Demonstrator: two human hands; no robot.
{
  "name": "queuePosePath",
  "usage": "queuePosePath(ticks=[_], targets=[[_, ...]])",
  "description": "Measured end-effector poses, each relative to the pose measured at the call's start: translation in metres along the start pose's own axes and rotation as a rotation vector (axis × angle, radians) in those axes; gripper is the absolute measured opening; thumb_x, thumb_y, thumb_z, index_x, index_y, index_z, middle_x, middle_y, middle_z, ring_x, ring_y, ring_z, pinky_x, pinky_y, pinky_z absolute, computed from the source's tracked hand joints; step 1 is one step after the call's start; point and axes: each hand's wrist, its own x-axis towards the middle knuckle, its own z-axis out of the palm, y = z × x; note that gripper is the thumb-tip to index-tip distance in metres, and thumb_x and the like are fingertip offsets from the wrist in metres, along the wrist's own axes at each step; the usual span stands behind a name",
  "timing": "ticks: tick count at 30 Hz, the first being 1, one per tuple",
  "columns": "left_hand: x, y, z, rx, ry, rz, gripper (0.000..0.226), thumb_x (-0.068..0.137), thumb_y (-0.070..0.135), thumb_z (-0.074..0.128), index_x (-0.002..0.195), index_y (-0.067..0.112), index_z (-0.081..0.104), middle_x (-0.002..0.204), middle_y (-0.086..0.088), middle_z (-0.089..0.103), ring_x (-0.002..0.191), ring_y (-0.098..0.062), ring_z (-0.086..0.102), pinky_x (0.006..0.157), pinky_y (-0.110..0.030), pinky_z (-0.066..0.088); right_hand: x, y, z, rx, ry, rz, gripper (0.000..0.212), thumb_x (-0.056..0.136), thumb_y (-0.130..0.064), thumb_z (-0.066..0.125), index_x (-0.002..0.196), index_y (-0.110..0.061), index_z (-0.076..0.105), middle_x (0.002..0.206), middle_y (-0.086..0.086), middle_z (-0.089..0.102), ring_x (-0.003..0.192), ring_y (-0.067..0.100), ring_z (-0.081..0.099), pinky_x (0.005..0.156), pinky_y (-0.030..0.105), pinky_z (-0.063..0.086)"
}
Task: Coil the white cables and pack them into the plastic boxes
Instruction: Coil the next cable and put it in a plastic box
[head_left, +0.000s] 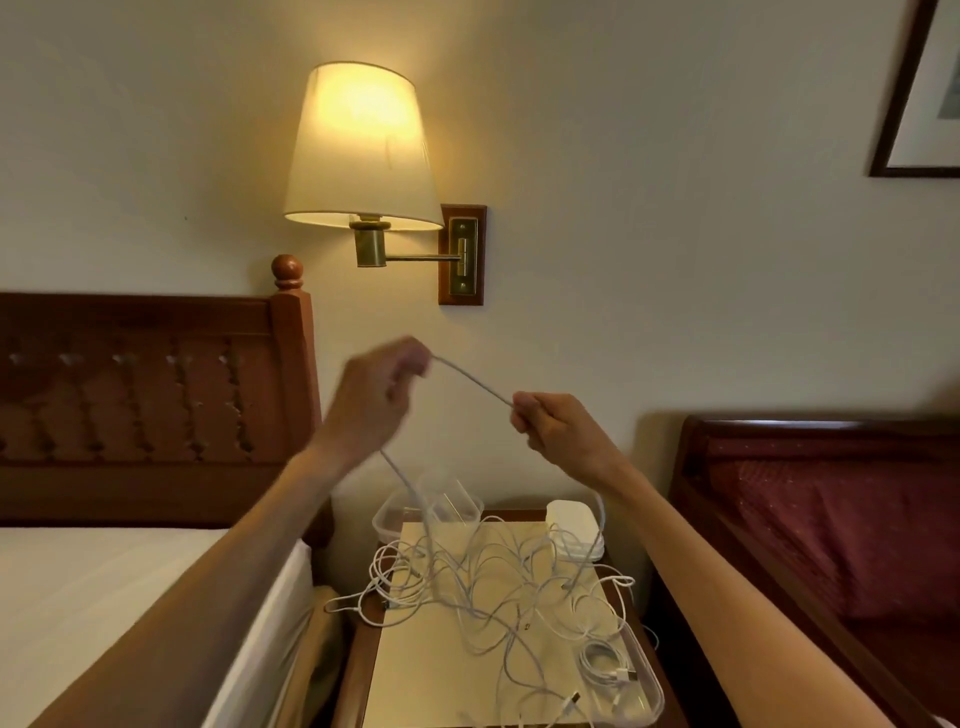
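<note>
Your left hand (382, 387) and right hand (553, 423) each pinch one white cable (470, 382), fingers clamped on it, raised above the tangle (493, 587) on the nightstand (415, 670). Draw it free slowly before looping — snags look likely. The clear plastic boxes (447, 501) wait at 12 o'clock of the pile — one coil already lies in a box (649, 680) at 5 o'clock.
</note>
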Motion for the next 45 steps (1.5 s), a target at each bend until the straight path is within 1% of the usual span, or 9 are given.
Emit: queuePosePath(ticks=[4,8,13,21,26,29,35,40,45], targets=[[0.003,-0.022,-0.038,0.123,0.160,-0.239,0.021,0.102,0.009,0.045,0.091,0.015,0.061,0.079,0.012,0.052,0.082,-0.007,0.056,0.071,-0.020,0.041,-0.021,0.035,-0.007,0.066,-0.015,0.124,0.039,0.105,-0.028,0.036,0.071,-0.014,0.050,0.053,-0.009,0.037,0.044,0.004,0.031,0.042,0.016,0.026],[0.005,-0.025,-0.034,0.645,-0.456,-0.516,0.039,0.100,0.027,0.048,0.137,0.038,0.048,0.144,-0.004,0.039,0.134,-0.035,0.029,0.106,-0.051,0.031,-0.007,0.030,-0.002,-0.073,0.117,0.077,0.042,0.104,-0.029,0.039,0.066,-0.018,0.052,0.049,-0.011,0.042,0.045,0.006,0.033,0.046,0.020,0.029],[-0.003,0.022,0.014,-0.005,-0.463,-0.224,0.035,0.101,0.027,0.049,0.135,0.019,0.049,0.115,0.005,0.063,0.106,-0.008,0.057,0.088,-0.023,0.042,0.011,-0.007,0.016,-0.275,0.114,-0.137,0.043,0.103,-0.018,0.043,0.061,-0.025,0.049,0.052,-0.011,0.046,0.046,0.003,0.042,0.053,0.014,0.033],[-0.003,-0.011,-0.020,0.045,0.223,-0.486,0.022,0.100,0.008,0.041,0.088,0.012,0.059,0.085,0.002,0.061,0.077,-0.012,0.056,0.066,-0.021,0.041,-0.016,0.037,0.007,0.180,-0.001,0.166,0.041,0.105,-0.031,0.034,0.069,-0.017,0.050,0.053,-0.004,0.034,0.045,0.012,0.027,0.045,0.029,0.021],[-0.002,-0.030,-0.027,0.517,-0.482,-0.753,0.039,0.096,0.027,0.054,0.131,0.010,0.049,0.135,-0.016,0.047,0.125,-0.036,0.044,0.103,-0.046,0.041,-0.013,0.038,0.002,0.078,0.098,0.191,0.041,0.105,-0.028,0.037,0.068,-0.016,0.051,0.050,-0.008,0.037,0.044,0.009,0.029,0.042,0.023,0.023],[-0.007,-0.002,-0.004,0.361,-0.401,-0.392,0.078,0.089,0.024,0.064,0.152,0.016,0.019,0.156,-0.006,0.024,0.143,-0.026,0.023,0.117,-0.044,0.023,-0.003,0.023,0.000,-0.105,0.100,0.105,0.043,0.104,-0.022,0.039,0.064,-0.018,0.054,0.049,-0.011,0.046,0.042,0.002,0.036,0.047,0.016,0.032],[-0.030,0.026,0.055,-0.057,-0.207,-0.129,0.019,0.101,0.016,0.049,0.086,0.011,0.061,0.070,0.009,0.055,0.061,-0.002,0.050,0.060,-0.020,0.037,-0.005,-0.002,0.003,0.000,-0.099,0.070,0.039,0.105,-0.021,0.037,0.069,-0.015,0.052,0.051,-0.009,0.037,0.044,0.005,0.032,0.045,0.017,0.029],[-0.017,-0.006,0.005,0.024,0.162,-0.389,0.027,0.099,0.007,0.045,0.075,0.013,0.052,0.065,0.001,0.052,0.059,-0.008,0.046,0.055,-0.014,0.033,-0.035,0.023,-0.023,0.300,-0.143,0.264,0.038,0.106,-0.027,0.033,0.072,-0.016,0.048,0.054,-0.007,0.030,0.044,0.008,0.025,0.040,0.019,0.021],[-0.026,-0.019,0.014,0.520,-0.495,-0.614,0.040,0.097,0.031,0.054,0.134,0.017,0.047,0.134,-0.012,0.049,0.122,-0.030,0.046,0.098,-0.042,0.039,-0.037,0.016,-0.024,0.388,-0.142,0.344,0.039,0.106,-0.029,0.031,0.072,-0.019,0.045,0.057,-0.005,0.025,0.043,0.007,0.020,0.039,0.020,0.016]])
